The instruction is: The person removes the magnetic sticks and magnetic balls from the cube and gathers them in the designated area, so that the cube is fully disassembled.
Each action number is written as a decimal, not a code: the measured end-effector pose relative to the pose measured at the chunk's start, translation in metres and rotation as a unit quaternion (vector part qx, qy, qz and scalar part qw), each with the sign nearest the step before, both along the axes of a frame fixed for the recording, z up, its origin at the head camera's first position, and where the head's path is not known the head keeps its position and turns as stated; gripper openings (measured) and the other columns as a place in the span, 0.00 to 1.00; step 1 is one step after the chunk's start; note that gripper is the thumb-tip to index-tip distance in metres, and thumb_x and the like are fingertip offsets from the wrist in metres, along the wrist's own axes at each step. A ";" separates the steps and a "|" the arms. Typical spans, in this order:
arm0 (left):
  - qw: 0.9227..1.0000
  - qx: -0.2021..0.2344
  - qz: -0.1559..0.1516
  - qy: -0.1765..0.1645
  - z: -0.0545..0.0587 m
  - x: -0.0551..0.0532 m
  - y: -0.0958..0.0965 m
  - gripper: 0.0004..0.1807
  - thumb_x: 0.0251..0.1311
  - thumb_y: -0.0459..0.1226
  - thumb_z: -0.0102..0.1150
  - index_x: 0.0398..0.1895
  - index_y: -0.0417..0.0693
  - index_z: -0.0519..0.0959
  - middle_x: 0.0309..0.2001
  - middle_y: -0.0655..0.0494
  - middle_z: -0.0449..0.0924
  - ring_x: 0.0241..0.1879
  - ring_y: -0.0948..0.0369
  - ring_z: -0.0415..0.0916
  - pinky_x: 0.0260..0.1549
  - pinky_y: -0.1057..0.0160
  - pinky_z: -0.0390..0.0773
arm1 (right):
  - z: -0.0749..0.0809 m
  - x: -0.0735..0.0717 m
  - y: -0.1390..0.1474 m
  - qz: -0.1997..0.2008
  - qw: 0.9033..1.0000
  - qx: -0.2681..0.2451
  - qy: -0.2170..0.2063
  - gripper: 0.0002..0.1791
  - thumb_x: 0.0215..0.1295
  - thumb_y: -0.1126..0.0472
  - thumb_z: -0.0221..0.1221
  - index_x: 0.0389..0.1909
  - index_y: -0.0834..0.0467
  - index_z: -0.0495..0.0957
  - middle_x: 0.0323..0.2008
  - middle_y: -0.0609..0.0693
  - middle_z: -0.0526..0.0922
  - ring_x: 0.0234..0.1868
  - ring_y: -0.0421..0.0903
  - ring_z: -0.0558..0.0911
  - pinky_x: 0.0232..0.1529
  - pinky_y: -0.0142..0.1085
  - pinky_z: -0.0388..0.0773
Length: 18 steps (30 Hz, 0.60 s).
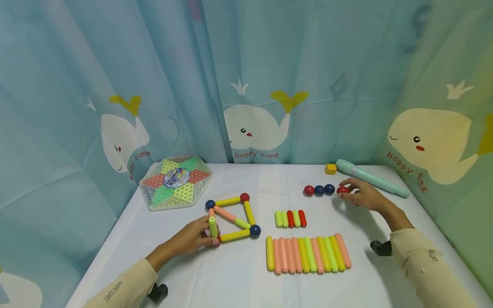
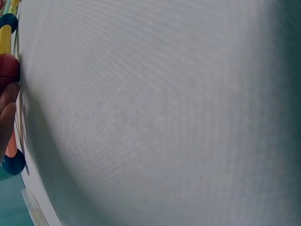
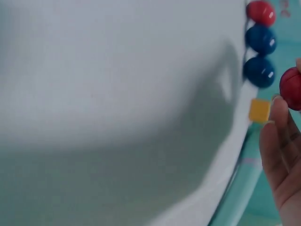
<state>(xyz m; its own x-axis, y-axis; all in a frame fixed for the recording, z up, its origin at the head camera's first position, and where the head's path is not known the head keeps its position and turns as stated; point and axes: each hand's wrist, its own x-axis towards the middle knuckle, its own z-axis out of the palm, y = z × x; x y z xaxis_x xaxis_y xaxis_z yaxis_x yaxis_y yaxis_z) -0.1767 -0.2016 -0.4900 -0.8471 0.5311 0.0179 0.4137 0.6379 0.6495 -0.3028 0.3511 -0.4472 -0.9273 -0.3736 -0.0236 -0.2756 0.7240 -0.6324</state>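
Observation:
My left hand [image 1: 192, 236] grips the near-left corner of a flat frame of rods and balls, around a red ball [image 1: 218, 241]. A yellow-green rod [image 1: 213, 227] rises at that corner, beside the fingers. The frame has yellow rods [image 1: 235, 235], a diagonal of a pink rod [image 1: 224, 213] and a green rod [image 1: 242, 223], and blue balls [image 1: 255, 231] at corners. In the left wrist view, fingertips [image 2: 8, 108] touch the red ball [image 2: 8, 70]. My right hand [image 1: 362, 195] pinches a loose red ball [image 1: 343, 190], which the right wrist view shows above the table.
Left of the right hand, a red ball [image 1: 309, 191] and two blue balls [image 1: 324, 190] form a row. Short rods [image 1: 290, 218] and longer rods [image 1: 308, 255] lie lined up in front. A yellow cube [image 1: 330, 169], a mint tube [image 1: 371, 178] and a hexagonal game board [image 1: 175, 183] stand farther back.

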 end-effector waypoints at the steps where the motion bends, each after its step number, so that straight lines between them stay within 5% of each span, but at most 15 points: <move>1: 1.000 0.002 -0.001 0.002 0.000 0.000 0.000 0.05 0.62 0.45 0.68 0.39 0.60 0.83 0.49 0.63 0.75 0.45 0.67 0.75 0.44 0.67 0.80 | -0.001 -0.003 0.004 -0.006 1.000 0.016 -0.005 0.24 0.68 0.58 0.64 0.57 0.70 0.72 0.43 0.64 0.81 0.32 0.46 0.79 0.29 0.35 0.79; 7: 1.000 0.008 -0.008 0.002 0.001 -0.002 0.002 0.05 0.62 0.45 0.68 0.40 0.60 0.84 0.50 0.61 0.75 0.46 0.66 0.75 0.43 0.67 0.80 | -0.009 -0.021 0.017 -0.027 0.994 0.104 -0.016 0.24 0.65 0.54 0.66 0.51 0.68 0.76 0.39 0.61 0.80 0.36 0.50 0.75 0.33 0.35 0.73; 18: 1.000 0.005 -0.004 -0.001 0.000 -0.002 0.002 0.05 0.63 0.46 0.67 0.38 0.60 0.81 0.47 0.63 0.75 0.44 0.67 0.76 0.44 0.67 0.80 | -0.018 -0.037 0.007 -0.058 0.988 0.131 -0.049 0.30 0.65 0.51 0.64 0.58 0.69 0.71 0.43 0.66 0.79 0.39 0.54 0.76 0.37 0.39 0.75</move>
<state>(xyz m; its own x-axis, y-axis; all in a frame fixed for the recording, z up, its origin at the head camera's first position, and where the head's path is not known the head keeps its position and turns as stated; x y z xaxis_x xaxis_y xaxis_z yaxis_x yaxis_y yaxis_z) -0.1787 -0.1996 -0.4900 -0.8432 0.5371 0.0214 0.4166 0.6278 0.6575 -0.3401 0.3586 -0.4655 -0.9523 -0.2332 -0.1968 -0.1272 0.8895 -0.4388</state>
